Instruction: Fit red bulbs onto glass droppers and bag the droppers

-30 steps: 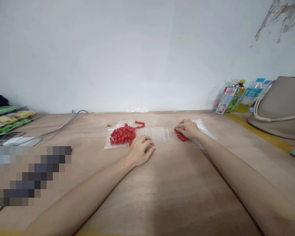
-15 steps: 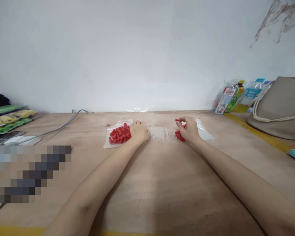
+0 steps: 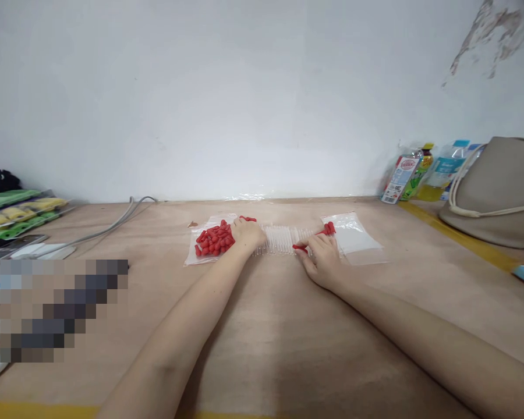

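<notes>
Across the middle of the table runs a row of thin, clear-white sticks [image 3: 279,240] lying side by side. My left hand [image 3: 247,234] rests over its left end, fingers curled down; what lies under them is hidden. Small red knob-shaped pieces [image 3: 215,237] are heaped on a clear plastic bag [image 3: 192,257] just left of that hand. My right hand [image 3: 325,259] is low at the right part of the row, thumb and finger closed on a small red piece [image 3: 300,248] at the stick ends. More red pieces [image 3: 329,228] lie just beyond my right fingers.
A white plastic bag [image 3: 356,233] lies right of the row. Drink bottles [image 3: 448,171], a carton [image 3: 400,179] and a grey-beige bag [image 3: 495,192] stand at the right. Packets [image 3: 21,212], a grey cable [image 3: 100,227] and a blurred-out item [image 3: 70,308] are at the left.
My right hand has moved left and nearer to me, from the red pieces at the row's right end to the stick ends, with a red piece. My left hand has stayed put.
</notes>
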Demonstrator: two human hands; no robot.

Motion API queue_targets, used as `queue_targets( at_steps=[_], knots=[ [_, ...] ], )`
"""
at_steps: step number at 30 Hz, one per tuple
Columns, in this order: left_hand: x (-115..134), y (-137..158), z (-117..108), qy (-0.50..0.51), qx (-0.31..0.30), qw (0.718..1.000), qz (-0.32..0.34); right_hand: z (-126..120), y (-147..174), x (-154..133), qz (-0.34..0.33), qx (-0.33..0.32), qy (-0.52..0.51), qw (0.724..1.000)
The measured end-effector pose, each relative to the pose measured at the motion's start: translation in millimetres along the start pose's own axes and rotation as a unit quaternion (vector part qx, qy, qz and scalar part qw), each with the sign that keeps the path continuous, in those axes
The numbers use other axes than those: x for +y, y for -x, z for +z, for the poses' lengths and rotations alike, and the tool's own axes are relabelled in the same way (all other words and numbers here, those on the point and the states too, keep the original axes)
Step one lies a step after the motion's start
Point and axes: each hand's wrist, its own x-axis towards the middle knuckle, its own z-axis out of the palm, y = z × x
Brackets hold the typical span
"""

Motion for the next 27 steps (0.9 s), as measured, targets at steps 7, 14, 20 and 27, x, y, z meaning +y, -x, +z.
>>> queue_targets(
  at_steps=[7, 14, 20, 27],
  knots=[
    [0, -5, -2, 0.009, -0.030, 0.999, 0.007, 5, 2, 5, 0.004, -0.010, 0.019, 1.000],
    [-6, 26, -20, 0.061, -0.002, 0.990, 0.127, 5, 1, 6, 0.007, -0.031, -0.021, 0.999],
    [-34, 70, 4, 0.188, 0.052, 0.915, 0.354, 3, 0, 1, 0.015, -0.042, -0.054, 0.998],
    [-43, 74, 23, 0.294, 0.105, 0.856, 0.412, -14, -4, -17, 0.001, -0.082, -0.048, 0.996]
  ],
)
